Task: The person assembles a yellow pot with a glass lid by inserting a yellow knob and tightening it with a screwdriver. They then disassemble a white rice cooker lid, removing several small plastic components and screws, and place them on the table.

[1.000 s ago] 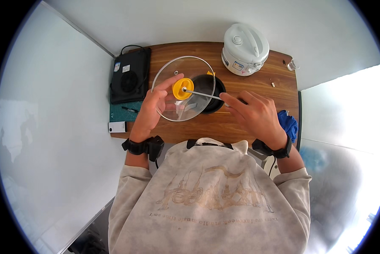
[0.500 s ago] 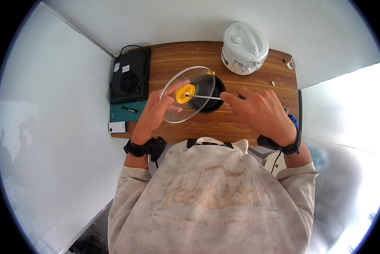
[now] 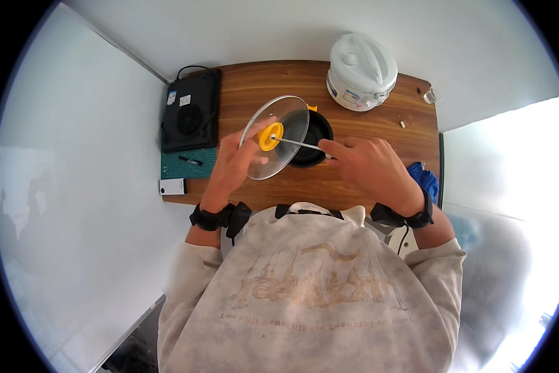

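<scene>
Fingers (image 3: pixel 259 160) of left hand (image 3: pixel 228 166) half-spread, glass lid (image 3: pixel 292 118) held at left rim | thin metal tool (image 3: pixel 301 145) pinched by right hand (image 3: pixel 376 171), tip at yellow knob (image 3: pixel 265 143) | lid tilted over tabletop (image 3: pixel 260 81), midway between front and back edges; just tipped steeper; knob thereby faced toward tool

I see a pale, mottled top (image 3: pixel 316 348), tan drawing (image 3: pixel 320 283) and small lettering (image 3: pixel 310 320) across it, loose sleeves (image 3: pixel 189 273), boxy black wristbands (image 3: pixel 208 219), thin dark cables (image 3: pixel 404 236)
</scene>
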Motion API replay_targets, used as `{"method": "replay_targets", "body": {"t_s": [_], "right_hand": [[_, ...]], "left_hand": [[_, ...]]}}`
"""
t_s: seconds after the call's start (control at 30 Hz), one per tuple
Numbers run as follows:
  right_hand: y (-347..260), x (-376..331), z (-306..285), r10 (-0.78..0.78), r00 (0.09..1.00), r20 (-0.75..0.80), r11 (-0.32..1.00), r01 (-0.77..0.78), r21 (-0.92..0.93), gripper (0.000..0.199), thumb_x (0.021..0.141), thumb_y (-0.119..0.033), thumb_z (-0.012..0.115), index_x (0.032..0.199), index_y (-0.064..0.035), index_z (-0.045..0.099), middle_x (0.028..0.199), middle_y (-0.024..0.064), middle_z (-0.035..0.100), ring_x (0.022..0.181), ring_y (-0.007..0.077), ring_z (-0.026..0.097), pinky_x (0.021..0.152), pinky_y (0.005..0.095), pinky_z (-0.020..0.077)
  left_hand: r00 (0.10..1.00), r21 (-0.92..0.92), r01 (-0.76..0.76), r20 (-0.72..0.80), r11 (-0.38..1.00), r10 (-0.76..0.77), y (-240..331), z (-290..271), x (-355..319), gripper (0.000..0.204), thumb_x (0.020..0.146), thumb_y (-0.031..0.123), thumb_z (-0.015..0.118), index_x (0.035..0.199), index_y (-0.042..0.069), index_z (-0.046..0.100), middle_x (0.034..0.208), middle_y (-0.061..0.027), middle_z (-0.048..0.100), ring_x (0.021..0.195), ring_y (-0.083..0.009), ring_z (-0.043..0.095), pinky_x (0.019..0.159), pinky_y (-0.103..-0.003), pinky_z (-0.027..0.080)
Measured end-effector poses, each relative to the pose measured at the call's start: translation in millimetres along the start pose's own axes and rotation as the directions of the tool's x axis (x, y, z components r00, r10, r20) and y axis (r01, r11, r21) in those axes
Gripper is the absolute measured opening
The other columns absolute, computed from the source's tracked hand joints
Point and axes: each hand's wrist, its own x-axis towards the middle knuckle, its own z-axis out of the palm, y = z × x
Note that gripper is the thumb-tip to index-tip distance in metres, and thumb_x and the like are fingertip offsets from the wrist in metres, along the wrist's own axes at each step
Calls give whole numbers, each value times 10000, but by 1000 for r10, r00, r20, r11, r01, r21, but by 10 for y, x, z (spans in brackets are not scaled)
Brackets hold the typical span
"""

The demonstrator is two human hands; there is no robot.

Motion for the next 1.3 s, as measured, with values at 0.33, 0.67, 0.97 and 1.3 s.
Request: {"method": "replay_targets", "body": {"t_s": [0.33,0.67,0.97,1.3], "right_hand": [[-82,59,506,301,945,128,696,-310,647,195,969,-216,603,1101,-81,647,682,126,609,487,238,555,496,332,460],[-204,97,475,52,739,672,-513,-558,653,291,1046,-319,503,1195,-71,536,629,-16,461,428,30,348,378,182,279],[-57,8,526,-6,768,640,-571,-528,629,338,1056,-362,461,1225,-78,537,644,-8,461,434,34,352,385,177,289],[32,-153,196,217,971,-103,940,-180,289,261,930,-280,661,1128,-114,627,636,37,525,514,186,536,471,325,420]], "left_hand": [[984,-14,-25,-175,1000,22,50,-40,42,599,851,129,361,1412,-25,502,1376,-182,549,1187,-236,587,898,-323,563],[968,178,-101,-210,979,138,13,-29,69,559,866,99,390,1393,-41,513,1345,-178,576,1174,-211,585,921,-331,551],[966,191,-202,-123,961,227,18,-29,143,574,849,67,395,1398,-75,484,1399,-179,544,1215,-235,578,921,-381,557],[1000,-308,-1,15,952,6,-53,-174,98,599,878,181,340,1423,-24,482,1483,-163,468,1243,-284,565,875,-372,583]]}}
